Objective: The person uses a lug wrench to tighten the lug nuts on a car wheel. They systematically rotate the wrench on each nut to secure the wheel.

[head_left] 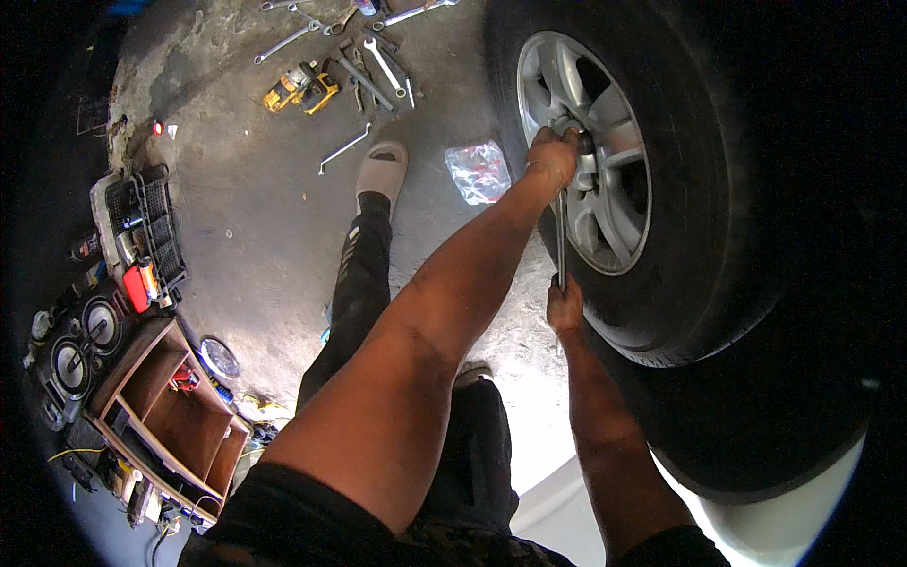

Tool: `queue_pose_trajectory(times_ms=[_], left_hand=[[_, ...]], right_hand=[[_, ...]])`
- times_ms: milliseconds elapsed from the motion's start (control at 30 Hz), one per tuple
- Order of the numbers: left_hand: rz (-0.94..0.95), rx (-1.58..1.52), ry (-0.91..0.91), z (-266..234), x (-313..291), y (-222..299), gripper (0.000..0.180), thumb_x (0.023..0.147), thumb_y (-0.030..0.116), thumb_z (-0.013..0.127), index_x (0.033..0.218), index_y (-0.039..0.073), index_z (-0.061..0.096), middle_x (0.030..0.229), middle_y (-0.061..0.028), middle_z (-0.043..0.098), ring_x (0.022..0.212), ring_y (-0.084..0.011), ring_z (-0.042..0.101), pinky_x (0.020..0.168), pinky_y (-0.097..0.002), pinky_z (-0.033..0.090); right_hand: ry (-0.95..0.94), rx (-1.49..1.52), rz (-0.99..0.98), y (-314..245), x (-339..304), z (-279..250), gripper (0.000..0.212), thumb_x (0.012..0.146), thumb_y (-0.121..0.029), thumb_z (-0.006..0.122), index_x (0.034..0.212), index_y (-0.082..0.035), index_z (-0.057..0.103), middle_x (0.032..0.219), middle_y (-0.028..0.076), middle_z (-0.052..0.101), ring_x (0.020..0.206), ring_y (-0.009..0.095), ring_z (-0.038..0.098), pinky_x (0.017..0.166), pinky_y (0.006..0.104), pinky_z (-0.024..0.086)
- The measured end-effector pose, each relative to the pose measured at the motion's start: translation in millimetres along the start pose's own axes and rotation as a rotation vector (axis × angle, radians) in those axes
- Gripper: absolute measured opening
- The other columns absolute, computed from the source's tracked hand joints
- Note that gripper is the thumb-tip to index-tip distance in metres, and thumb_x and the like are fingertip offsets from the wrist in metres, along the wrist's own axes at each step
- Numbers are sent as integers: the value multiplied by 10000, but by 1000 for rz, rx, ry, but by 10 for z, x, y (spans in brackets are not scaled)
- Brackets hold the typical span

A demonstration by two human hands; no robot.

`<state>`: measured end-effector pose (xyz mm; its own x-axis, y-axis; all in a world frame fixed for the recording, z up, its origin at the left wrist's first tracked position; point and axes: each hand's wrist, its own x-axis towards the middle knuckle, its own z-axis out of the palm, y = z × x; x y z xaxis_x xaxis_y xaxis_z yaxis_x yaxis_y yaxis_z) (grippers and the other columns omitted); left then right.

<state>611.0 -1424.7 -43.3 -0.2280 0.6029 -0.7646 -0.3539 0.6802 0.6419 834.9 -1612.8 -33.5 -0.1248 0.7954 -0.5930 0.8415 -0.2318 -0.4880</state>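
A car wheel with a silver spoked rim (616,227) and a black tire (694,189) stands upright on my right. My left hand (553,159) is closed at the wheel's hub, round the upper end of a long metal wrench (561,236). Lower down, my right hand (565,304) grips the same wrench near its other end. The shaft runs nearly straight between my two hands, in front of the rim's edge. My left fingers hide the wrench's head, so how it sits on the hub cannot be made out.
On the concrete floor lie a clear plastic bag (477,172), a bent wrench (344,148), a yellow-and-black power tool (300,89) and several wrenches, among them a combination wrench (384,66). A wooden shelf unit (179,416) and a black crate (161,227) stand at left.
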Motion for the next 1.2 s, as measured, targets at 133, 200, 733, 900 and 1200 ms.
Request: queue_pose_trajectory(times_ms=[133, 200, 733, 900, 1200], left_hand=[[189, -26, -6, -43, -47, 48, 492, 944, 447, 568, 1033, -36, 534, 772, -146, 605, 644, -257, 616, 529, -404, 545], [166, -3, -7, -67, -56, 50, 505, 952, 456, 553, 1078, -32, 518, 768, -145, 601, 637, -263, 610, 539, -400, 541], [-355, 1021, 170, -4324, -1815, -1926, 759, 859, 544, 591, 1447, 107, 391, 1436, -262, 404, 1337, -418, 395, 1104, -461, 350], [-892, 987, 21, -4349, -2522, -3406, 1090, 640, 611, 787, 1509, 256, 233, 1514, -234, 288, 1331, -429, 404, 1060, -536, 392], [-674, 1341, -247, -4257, -2152, -3904, 632, 764, 314, 752, 1346, 261, 514, 1378, -91, 436, 1329, -342, 390, 976, -489, 497]], right_hand=[[97, -17, -143, 59, 70, 63, 321, 855, -147, 528, 1103, 53, 561, 976, 337, 589, 940, 510, 564, 842, 525, 436], [98, -127, -50, 140, 120, 116, 337, 854, -154, 537, 1118, 54, 565, 1005, 332, 592, 970, 496, 569, 862, 511, 437], [162, -387, -498, 1104, 457, 81, 192, 910, -179, 574, 991, -4, 570, 824, 107, 550, 701, 241, 527, 665, 396, 458], [92, -878, -870, 984, 429, -129, 232, 843, -184, 579, 984, 0, 584, 916, 262, 574, 779, 428, 546, 737, 495, 476], [-141, -805, -222, 1346, 450, -231, 221, 788, -211, 554, 748, 6, 541, 874, 317, 542, 767, 467, 528, 695, 553, 435]])
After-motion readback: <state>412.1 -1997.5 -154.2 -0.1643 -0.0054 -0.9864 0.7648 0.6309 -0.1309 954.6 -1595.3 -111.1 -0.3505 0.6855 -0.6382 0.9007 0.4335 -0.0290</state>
